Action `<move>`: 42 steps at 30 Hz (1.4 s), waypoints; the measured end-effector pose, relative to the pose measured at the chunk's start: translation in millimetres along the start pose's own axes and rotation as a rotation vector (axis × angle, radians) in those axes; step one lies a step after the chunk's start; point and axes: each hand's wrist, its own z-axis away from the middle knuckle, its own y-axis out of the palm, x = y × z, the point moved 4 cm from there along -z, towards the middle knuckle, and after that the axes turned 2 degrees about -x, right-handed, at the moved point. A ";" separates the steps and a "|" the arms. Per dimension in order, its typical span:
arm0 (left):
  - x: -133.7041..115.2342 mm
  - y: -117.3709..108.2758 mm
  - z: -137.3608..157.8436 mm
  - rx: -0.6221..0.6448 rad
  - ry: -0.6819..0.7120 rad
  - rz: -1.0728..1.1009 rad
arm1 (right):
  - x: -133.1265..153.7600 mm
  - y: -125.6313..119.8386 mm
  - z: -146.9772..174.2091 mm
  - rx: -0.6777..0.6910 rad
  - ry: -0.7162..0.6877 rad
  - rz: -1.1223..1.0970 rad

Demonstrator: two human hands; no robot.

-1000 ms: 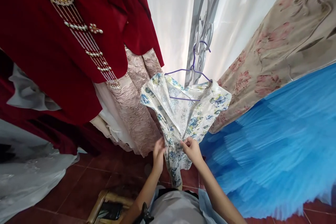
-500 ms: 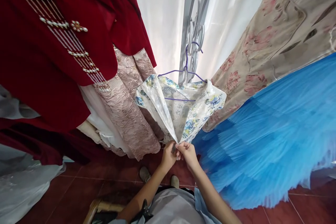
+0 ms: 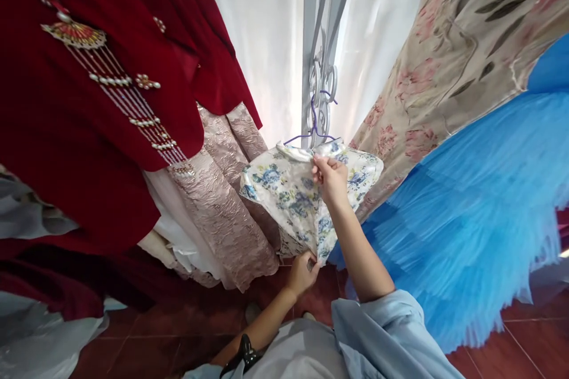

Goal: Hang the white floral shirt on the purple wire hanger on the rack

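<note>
Now closed along its front, the white blue-flowered satin dress [image 3: 288, 195] is pinched at collar by right hand [image 3: 329, 176], at hem by left hand [image 3: 303, 271], on purple wire hanger [image 3: 313, 129].

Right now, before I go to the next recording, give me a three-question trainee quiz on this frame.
1. True or false: the right hand grips the white dress with blue flower print near its collar, just under the purple wire hanger.
2. Which part of that dress does the left hand pinch? A. the collar B. the lower edge C. a sleeve
3. Fill in: the garment hanging directly to the right of the floral dress is a layered ____ tulle skirt.

Key
1. True.
2. B; the left hand holds the lower edge, low above the red tiled floor.
3. Blue.
</note>
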 end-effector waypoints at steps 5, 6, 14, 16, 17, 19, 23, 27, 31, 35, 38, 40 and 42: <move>-12.3 -8.4 -10.3 0.091 0.091 0.032 | 17.9 9.5 -0.6 0.043 -0.095 0.023; -24.6 -21.7 -17.2 0.046 0.157 0.035 | 18.1 8.8 2.7 0.058 -0.105 0.025; -232.7 -168.2 -96.2 -0.456 0.850 -0.244 | 17.1 -3.5 22.2 0.099 -0.188 0.043; -274.2 -172.8 -119.5 -0.270 0.850 -0.404 | 15.9 -5.7 23.0 0.112 -0.210 0.058; -287.6 -170.6 -129.3 -0.166 0.823 -0.471 | 15.2 -7.1 22.3 0.112 -0.216 0.069; -302.9 -162.8 -142.7 -0.018 0.784 -0.569 | 13.2 -10.5 18.1 0.096 -0.216 0.097; -313.5 -155.4 -151.4 -0.037 0.819 -0.607 | 1.3 -18.1 0.7 0.051 -0.194 0.147; -319.4 -166.5 -155.9 -0.188 0.836 -0.566 | -45.7 -38.7 -0.9 0.000 -0.144 0.316; -314.9 -173.0 -157.5 -0.183 0.859 -0.574 | -124.7 -80.7 48.4 -0.063 0.033 0.471; -300.9 -187.0 -157.7 -0.140 0.787 -0.405 | -180.4 -110.4 105.3 -0.058 0.150 0.449; -289.3 -230.1 -168.2 -0.222 0.660 -0.058 | -193.6 -113.6 114.9 -0.043 0.206 0.404; -273.4 -270.5 -179.6 -0.239 0.542 0.205 | -189.1 -109.5 107.5 -0.050 0.196 0.353; -245.8 -307.9 -189.0 -0.193 0.379 0.459 | -177.7 -100.8 97.5 -0.031 0.159 0.291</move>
